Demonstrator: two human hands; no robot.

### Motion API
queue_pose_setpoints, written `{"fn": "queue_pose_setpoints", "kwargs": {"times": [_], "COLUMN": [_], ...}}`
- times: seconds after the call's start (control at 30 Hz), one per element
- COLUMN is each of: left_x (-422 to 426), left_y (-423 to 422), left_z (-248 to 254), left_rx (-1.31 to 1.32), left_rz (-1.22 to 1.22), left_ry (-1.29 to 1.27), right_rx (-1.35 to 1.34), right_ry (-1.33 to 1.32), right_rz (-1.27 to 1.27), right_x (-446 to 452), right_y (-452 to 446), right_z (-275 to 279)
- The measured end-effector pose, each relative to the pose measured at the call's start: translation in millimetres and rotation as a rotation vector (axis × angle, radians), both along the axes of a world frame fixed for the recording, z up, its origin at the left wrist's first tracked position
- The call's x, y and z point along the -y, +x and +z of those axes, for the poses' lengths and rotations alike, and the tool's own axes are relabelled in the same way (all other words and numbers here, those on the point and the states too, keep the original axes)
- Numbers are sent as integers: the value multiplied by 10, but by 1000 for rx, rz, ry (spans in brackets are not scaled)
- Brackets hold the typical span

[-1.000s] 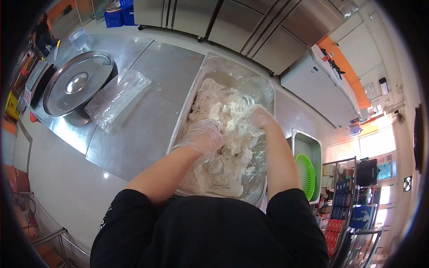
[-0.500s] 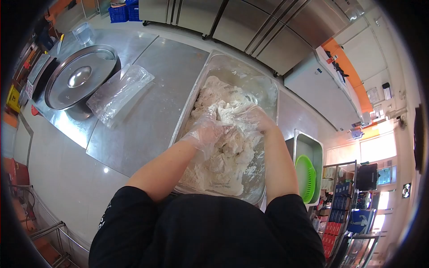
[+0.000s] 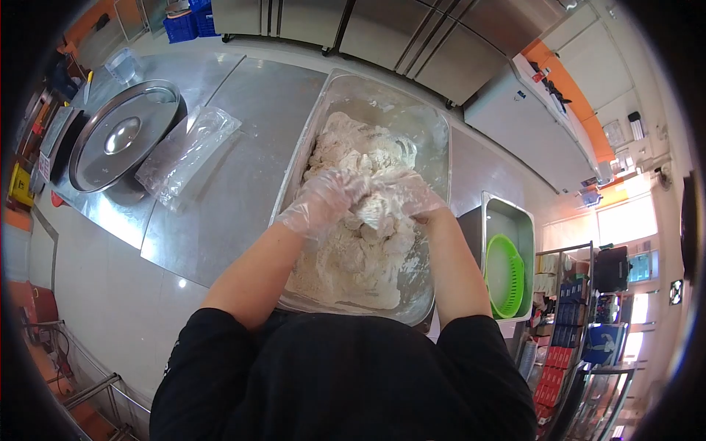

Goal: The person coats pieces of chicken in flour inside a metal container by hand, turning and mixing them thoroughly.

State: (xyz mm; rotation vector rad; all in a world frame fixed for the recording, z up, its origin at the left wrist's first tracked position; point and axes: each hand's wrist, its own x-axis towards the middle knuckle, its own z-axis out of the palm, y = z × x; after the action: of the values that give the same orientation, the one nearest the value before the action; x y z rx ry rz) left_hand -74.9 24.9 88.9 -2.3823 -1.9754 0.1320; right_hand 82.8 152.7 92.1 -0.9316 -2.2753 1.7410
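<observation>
A deep metal tray [image 3: 434, 125] holds a heap of pale flour-like powder with lumpy coated pieces [image 3: 346, 143]; their kind under the coating is not clear. My left hand [image 3: 327, 198], in a clear plastic glove, is over the middle of the heap with fingers curled inward. Facing it, my right hand [image 3: 408, 192] wears a glove dusted white. Between the two hands a flour-coated lump [image 3: 375, 213] is gripped, with both sets of fingers closed around it and partly hidden. More loose coating and lumps [image 3: 353, 272] lie nearer to me.
Left on the steel table [image 3: 257, 125] are a clear plastic bag [image 3: 191, 158], a large round metal lid [image 3: 99, 165] and a clear jug [image 3: 123, 66]. Right of the tray, a metal pan [image 3: 526, 228] contains a green basket [image 3: 507, 268]. Steel cabinets [image 3: 382, 37] stand beyond.
My hands have drawn closer together around the floury lump, and the left hand has turned with its back more upward. The whole view has shifted slightly.
</observation>
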Motion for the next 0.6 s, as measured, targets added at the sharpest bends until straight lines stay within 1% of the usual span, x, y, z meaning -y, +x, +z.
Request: {"fn": "queue_pose_setpoints", "kwargs": {"times": [0.07,0.1,0.17,0.2,0.23,0.27,0.33,0.37,0.43,0.47,0.57,0.6], "left_x": [-137,-179,-133,-94,-15,25,95,164,-5,-43,1,-4], "left_y": [-83,-118,-142,-171,-222,-161,15,57,30,22,5,9], "left_z": [-131,-217,-331,-388,-346,-180,149,213,-46,-85,-66,-42], "left_rx": [-15,-22,-98,-135,-245,30,580,627,797,882,1484,1448], "left_rz": [178,266,258,254,9,49,121,72,0,-33,98,99], "left_ry": [-59,-89,17,70,205,106,-104,-54,-98,-120,-307,-296], "right_rx": [-86,-81,-67,-49,-33,-18,-58,-77,-195,-255,-162,-153], "right_ry": [-68,93,417,236,58,-120,-173,-200,-314,-372,-319,-356], "right_rz": [110,162,266,147,28,-90,-188,-237,-256,-262,-223,-240], "right_x": [64,51,28,50,128,168,124,102,122,155,200,195], "right_y": [34,63,95,136,141,146,181,203,256,260,301,291], "right_z": [36,-7,-58,-82,-6,41,-90,-142,-145,-103,0,8]}}
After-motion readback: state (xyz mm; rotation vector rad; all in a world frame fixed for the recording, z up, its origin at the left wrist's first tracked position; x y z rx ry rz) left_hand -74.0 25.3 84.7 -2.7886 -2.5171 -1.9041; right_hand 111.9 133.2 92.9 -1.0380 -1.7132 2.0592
